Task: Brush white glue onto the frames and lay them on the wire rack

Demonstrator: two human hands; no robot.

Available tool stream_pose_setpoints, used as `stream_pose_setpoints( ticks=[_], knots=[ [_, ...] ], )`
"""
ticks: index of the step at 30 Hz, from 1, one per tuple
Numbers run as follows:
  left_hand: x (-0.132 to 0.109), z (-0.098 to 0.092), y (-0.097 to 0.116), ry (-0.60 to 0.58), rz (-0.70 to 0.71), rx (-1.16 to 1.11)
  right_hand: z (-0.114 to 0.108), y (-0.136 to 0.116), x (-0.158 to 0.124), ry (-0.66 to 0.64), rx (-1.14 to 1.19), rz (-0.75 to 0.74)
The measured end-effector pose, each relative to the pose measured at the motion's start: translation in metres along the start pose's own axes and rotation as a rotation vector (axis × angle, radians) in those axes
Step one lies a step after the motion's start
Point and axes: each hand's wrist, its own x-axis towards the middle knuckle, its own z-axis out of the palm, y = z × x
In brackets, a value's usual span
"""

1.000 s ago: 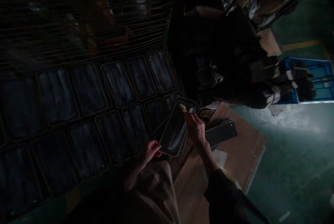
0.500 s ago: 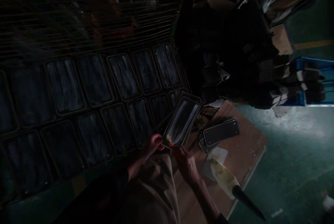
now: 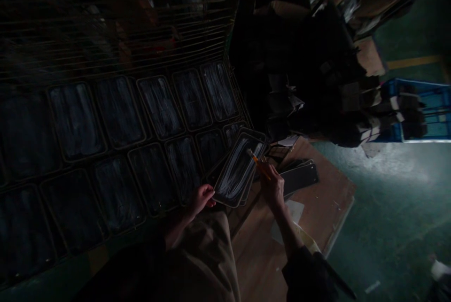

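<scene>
My left hand (image 3: 202, 197) pinches the lower left corner of a dark rectangular panel (image 3: 230, 177) with rounded corners. Whitish streaks of a wet-looking coating run along the panel's length. In my right hand (image 3: 273, 184) is a paintbrush (image 3: 254, 157) with an orange handle, its pale bristles at the panel's upper right part. Other panels lie beneath this one, mostly hidden. Right of my right hand, small dark plates with rivet-like dots (image 3: 301, 177) rest in a pile on the wooden board.
Rows of streaked panels (image 3: 75, 119) lie at left before a wire rack (image 3: 169, 43). On the wooden board (image 3: 260, 259), a pale container with a dark handle is partly behind my right forearm. Dark stacked pieces and a blue crate (image 3: 437, 104) stand at right.
My right hand has moved the brush from the panel's lower left end up to its upper right part. My left hand keeps hold of the corner. The view has shifted slightly.
</scene>
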Motion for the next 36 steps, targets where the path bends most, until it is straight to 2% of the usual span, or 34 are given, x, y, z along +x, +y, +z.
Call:
stream_pose_setpoints(
  ticks=[5, 8, 12, 14, 16, 19, 22, 24, 26, 28, 30, 33, 36],
  knots=[
    [0.001, 0.001, -0.002, 0.006, 0.006, -0.012, -0.004, -0.004, 0.032, 0.009, -0.233, -0.105],
    [0.000, 0.001, -0.002, 0.015, 0.010, -0.005, 0.004, 0.001, 0.032, -0.060, -0.303, -0.137],
    [-0.001, 0.001, -0.001, 0.020, 0.008, 0.001, 0.011, -0.003, -0.006, -0.219, -0.235, -0.133],
    [-0.001, 0.001, -0.001, 0.028, 0.002, 0.001, 0.010, -0.010, -0.030, -0.326, -0.134, -0.094],
    [0.000, 0.001, 0.000, 0.026, 0.002, -0.006, 0.006, -0.016, -0.044, -0.376, -0.013, -0.044],
    [0.000, 0.000, 0.000, 0.006, 0.014, -0.032, -0.003, -0.016, -0.036, -0.240, 0.037, -0.010],
    [-0.001, 0.001, 0.000, -0.006, 0.023, -0.043, -0.008, -0.008, -0.005, -0.066, -0.104, -0.031],
    [-0.002, 0.002, 0.001, -0.002, 0.022, -0.035, -0.006, 0.000, 0.011, -0.019, -0.216, -0.057],
    [-0.003, 0.003, 0.003, 0.006, 0.016, -0.023, 0.001, 0.006, 0.011, -0.024, -0.298, -0.080],
    [-0.005, 0.004, 0.006, 0.017, -0.002, -0.019, 0.009, 0.007, -0.006, -0.055, -0.345, -0.081],
    [-0.006, 0.003, 0.008, 0.020, -0.016, -0.021, 0.018, 0.003, -0.034, -0.109, -0.358, -0.062],
    [-0.006, 0.002, 0.008, -0.005, -0.009, -0.038, 0.030, -0.011, -0.084, -0.191, -0.326, -0.026],
    [-0.004, 0.002, 0.004, -0.015, -0.023, -0.079, 0.040, -0.030, -0.123, -0.211, -0.280, 0.034]
  ],
)
